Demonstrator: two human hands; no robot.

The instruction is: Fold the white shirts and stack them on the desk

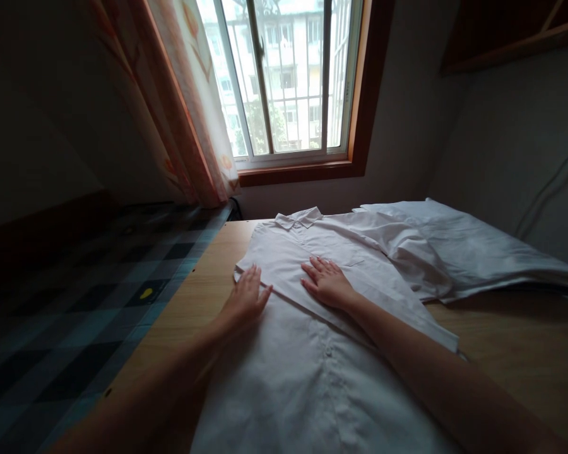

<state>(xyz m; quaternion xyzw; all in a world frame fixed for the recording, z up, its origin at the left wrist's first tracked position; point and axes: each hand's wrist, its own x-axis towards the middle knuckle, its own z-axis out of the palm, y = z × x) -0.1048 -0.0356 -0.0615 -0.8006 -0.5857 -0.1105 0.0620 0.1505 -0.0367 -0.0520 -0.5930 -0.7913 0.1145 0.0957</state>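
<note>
Shirt [312, 328], white, button-front, lies flat on the wooden worktop [208, 284], long axis running from the collar [299, 218] at the window end down toward the person, hem end out of frame at the bottom. Everything placed off the shirt: one sleeve or side panel is folded in across its chest, giving a diagonal folded edge that runs from the shirt's left border down to its right. Beyond the shirt's right shoulder, touching or overlapping it, sits a heap of more white cloth [459, 252]; cannot tell whether it is one piece or several. Left of the shirt, past the worktop edge, a dark checked cover [76, 321]. Window [284, 82] and curtain [194, 107] stand behind the collar. Right hand [326, 282] lies flat, fingers spread, palm down on the folded panel at mid-chest, pressing not gripping. Left hand [246, 296] is also flat and unclenched, resting at the shirt's left border right on the near end of the folded edge, fingertips on fabric. Both hands are already on the shirt; left is the one nearer the fold's edge, right nearer the button line.
</note>
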